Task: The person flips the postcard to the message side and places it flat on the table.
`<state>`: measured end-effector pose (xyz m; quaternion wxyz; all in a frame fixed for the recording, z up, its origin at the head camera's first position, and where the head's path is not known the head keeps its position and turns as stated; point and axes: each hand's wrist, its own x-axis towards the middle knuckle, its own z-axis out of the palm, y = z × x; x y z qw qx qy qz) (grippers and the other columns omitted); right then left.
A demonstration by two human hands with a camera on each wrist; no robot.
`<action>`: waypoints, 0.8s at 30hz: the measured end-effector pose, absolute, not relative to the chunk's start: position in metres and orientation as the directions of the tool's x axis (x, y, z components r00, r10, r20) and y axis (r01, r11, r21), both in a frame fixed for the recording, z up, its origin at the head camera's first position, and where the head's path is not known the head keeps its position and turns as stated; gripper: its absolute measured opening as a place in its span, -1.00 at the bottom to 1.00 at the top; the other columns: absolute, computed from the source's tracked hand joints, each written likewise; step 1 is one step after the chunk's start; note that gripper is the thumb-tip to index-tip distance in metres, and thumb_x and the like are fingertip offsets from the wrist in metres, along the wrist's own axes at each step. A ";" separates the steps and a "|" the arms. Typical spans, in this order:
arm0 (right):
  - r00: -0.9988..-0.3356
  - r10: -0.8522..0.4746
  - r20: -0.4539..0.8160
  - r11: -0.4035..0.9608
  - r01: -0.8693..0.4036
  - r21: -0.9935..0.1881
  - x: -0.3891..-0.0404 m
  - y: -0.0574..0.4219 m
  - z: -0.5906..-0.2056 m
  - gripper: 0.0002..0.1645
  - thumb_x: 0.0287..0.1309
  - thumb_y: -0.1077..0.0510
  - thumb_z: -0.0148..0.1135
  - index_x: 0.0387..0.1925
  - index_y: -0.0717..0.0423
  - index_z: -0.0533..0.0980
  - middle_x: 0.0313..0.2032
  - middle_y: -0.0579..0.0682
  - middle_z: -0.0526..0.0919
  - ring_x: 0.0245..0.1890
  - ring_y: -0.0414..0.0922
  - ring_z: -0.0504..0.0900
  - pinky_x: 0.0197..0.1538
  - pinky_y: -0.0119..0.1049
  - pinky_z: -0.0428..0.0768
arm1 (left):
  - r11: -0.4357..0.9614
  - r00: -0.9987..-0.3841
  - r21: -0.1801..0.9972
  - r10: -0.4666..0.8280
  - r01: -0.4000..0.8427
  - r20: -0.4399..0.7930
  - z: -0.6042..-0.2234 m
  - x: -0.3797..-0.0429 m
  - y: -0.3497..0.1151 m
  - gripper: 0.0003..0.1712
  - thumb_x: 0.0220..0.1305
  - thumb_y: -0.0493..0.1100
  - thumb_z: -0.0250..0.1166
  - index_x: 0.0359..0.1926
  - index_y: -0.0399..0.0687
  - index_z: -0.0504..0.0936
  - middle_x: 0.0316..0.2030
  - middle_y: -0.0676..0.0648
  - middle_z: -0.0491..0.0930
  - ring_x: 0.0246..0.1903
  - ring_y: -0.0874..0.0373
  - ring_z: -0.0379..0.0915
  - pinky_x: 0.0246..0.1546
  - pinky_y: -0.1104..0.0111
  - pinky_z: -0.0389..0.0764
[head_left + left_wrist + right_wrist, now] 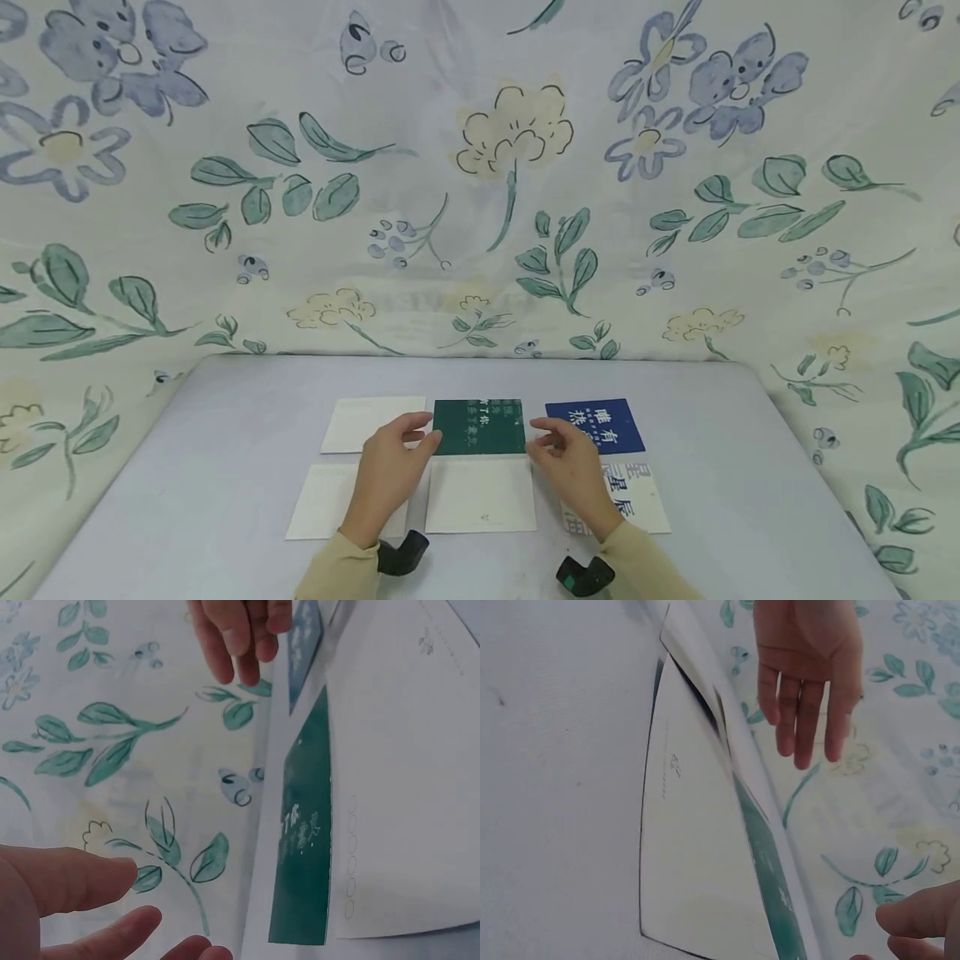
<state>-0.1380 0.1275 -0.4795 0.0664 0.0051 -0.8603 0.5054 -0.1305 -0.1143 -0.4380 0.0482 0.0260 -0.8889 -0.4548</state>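
A green postcard with white characters (478,437) lies in the middle of the far row. My left hand (393,475) is by its left edge and my right hand (573,475) by its right edge, fingers loosely bent. In the left wrist view the left hand (90,900) shows a gap between thumb and fingers, with nothing held. In the right wrist view the right hand (926,919) is only partly visible and apart from the green card (769,877). Directly in front of the green card lies a plain white card (482,497).
At right, a blue card (618,421) lies behind a white card with blue characters (648,504), both partly covered by the right hand. Two white cards, a far one (367,417) and a near one (318,500), lie at left. A flowered cloth (420,317) hangs behind the table.
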 end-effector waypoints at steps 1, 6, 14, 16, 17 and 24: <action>-0.992 0.058 0.114 0.478 -0.073 -0.875 -0.140 0.126 -0.480 -0.63 0.18 0.22 0.37 0.05 0.11 0.63 -0.20 0.02 0.70 -0.23 -0.10 0.67 -0.15 -0.29 0.68 | 0.580 -0.995 0.815 -0.087 -0.004 0.057 -0.439 -0.132 -0.114 -0.59 0.34 -0.15 0.32 0.16 -0.23 0.63 0.06 -0.23 0.66 0.05 -0.13 0.60 -0.04 0.02 0.66; -0.994 0.067 0.084 0.443 -0.046 -0.896 -0.148 0.121 -0.482 -0.60 0.17 0.21 0.38 0.07 0.14 0.62 -0.18 0.06 0.70 -0.22 -0.09 0.67 -0.17 -0.26 0.69 | 0.556 -0.996 0.831 -0.078 -0.008 0.043 -0.441 -0.140 -0.113 -0.58 0.35 -0.15 0.31 0.17 -0.24 0.62 0.09 -0.24 0.64 0.07 -0.13 0.58 0.02 0.00 0.63; -0.995 0.090 0.048 0.453 -0.002 -0.891 -0.157 0.114 -0.485 -0.52 0.18 0.18 0.39 0.15 0.16 0.58 -0.11 0.07 0.67 -0.17 -0.05 0.67 -0.13 -0.18 0.70 | 0.549 -0.995 0.835 -0.098 -0.043 0.013 -0.444 -0.149 -0.108 -0.54 0.37 -0.14 0.28 0.20 -0.28 0.59 0.16 -0.34 0.57 0.17 -0.26 0.49 0.09 -0.12 0.57; -0.995 0.092 0.042 0.465 0.006 -0.885 -0.159 0.113 -0.485 -0.49 0.19 0.17 0.40 0.18 0.15 0.56 -0.06 0.09 0.66 -0.13 -0.02 0.67 -0.10 -0.13 0.70 | 0.548 -0.994 0.835 -0.106 -0.056 0.002 -0.445 -0.151 -0.107 -0.53 0.38 -0.13 0.28 0.22 -0.28 0.57 0.19 -0.36 0.54 0.20 -0.28 0.46 0.11 -0.14 0.55; -0.995 0.093 0.037 0.472 0.012 -0.881 -0.160 0.112 -0.485 -0.47 0.19 0.17 0.40 0.19 0.15 0.55 -0.05 0.09 0.65 -0.12 -0.01 0.67 -0.08 -0.11 0.70 | 0.546 -0.994 0.835 -0.109 -0.064 -0.004 -0.446 -0.152 -0.106 -0.52 0.38 -0.13 0.27 0.23 -0.28 0.57 0.20 -0.36 0.53 0.21 -0.29 0.45 0.11 -0.15 0.54; -0.996 0.093 0.013 0.515 0.037 -0.856 -0.167 0.110 -0.486 -0.40 0.19 0.14 0.39 0.26 0.16 0.51 -0.02 0.11 0.63 -0.08 0.00 0.62 -0.03 -0.06 0.66 | 0.547 -0.992 0.829 -0.106 -0.117 -0.070 -0.451 -0.161 -0.102 -0.47 0.40 -0.08 0.26 0.29 -0.25 0.52 0.24 -0.37 0.49 0.27 -0.29 0.39 0.17 -0.17 0.48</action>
